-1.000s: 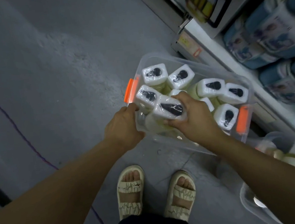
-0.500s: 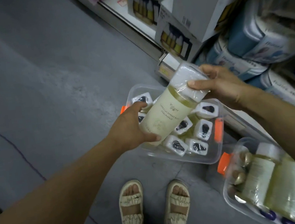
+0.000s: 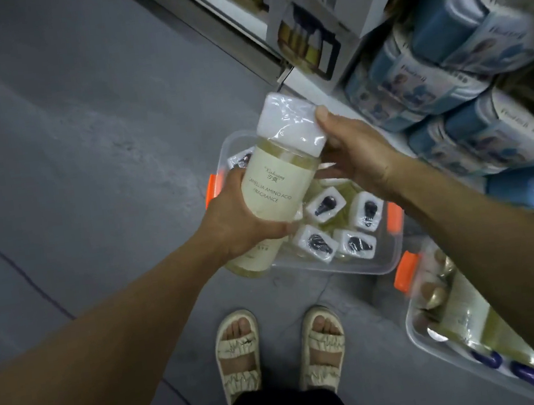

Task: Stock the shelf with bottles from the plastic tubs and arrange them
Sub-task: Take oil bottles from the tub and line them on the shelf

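The pale-yellow, white-capped, film-wrapped plastic bottle (image 3: 280, 170) was gripped by the left hand (image 3: 237, 219) at its base — the right hand (image 3: 354, 154) pinched its cap — and slick wrap could let it slip.

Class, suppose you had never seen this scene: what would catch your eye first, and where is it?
A pale yellow bottle in mid-frame, held by both hands: the left hand round its body, the right hand at its white cap. Below it, a clear tub of capped bottles sits on the grey floor.

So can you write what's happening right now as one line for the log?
step: bottle lifted from tub | left hand: holds bottle body | right hand: holds cap | tub: more bottles inside | shelf: not yet stocked
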`<move>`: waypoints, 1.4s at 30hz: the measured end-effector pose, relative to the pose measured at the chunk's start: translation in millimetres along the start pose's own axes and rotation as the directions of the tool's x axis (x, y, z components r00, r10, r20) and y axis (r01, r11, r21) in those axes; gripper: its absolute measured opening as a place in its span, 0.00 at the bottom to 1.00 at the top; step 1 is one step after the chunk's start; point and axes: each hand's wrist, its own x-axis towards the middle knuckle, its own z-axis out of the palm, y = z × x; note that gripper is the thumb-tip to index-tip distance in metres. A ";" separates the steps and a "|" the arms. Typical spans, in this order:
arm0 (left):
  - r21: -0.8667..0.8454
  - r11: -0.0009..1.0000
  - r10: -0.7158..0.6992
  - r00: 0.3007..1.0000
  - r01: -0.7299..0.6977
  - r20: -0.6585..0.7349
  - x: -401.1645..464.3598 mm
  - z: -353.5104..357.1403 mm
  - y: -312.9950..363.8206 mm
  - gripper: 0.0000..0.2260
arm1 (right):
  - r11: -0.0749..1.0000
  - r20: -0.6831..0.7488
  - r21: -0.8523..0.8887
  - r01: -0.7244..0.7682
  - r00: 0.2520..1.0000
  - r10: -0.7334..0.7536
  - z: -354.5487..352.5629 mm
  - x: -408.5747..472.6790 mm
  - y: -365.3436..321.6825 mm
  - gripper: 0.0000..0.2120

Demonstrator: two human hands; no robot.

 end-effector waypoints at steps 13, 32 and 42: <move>-0.173 0.980 -0.141 0.958 0.099 -0.248 25.3 35.1 -93.4 0.36 | 0.239 -0.233 -0.949 -0.205 0.967 -0.097 43.4 10.2 214.0 0.33; -0.123 0.986 -0.139 0.954 0.109 -0.265 7.1 29.2 -69.2 0.34 | 0.753 -0.305 -0.655 -0.066 0.935 -0.183 32.6 -27.3 164.7 0.27; -0.069 0.996 -0.072 0.967 0.056 -0.246 -23.2 4.7 12.3 0.35 | 0.880 -0.355 -0.471 -0.059 0.926 -0.128 -41.4 -73.9 64.2 0.18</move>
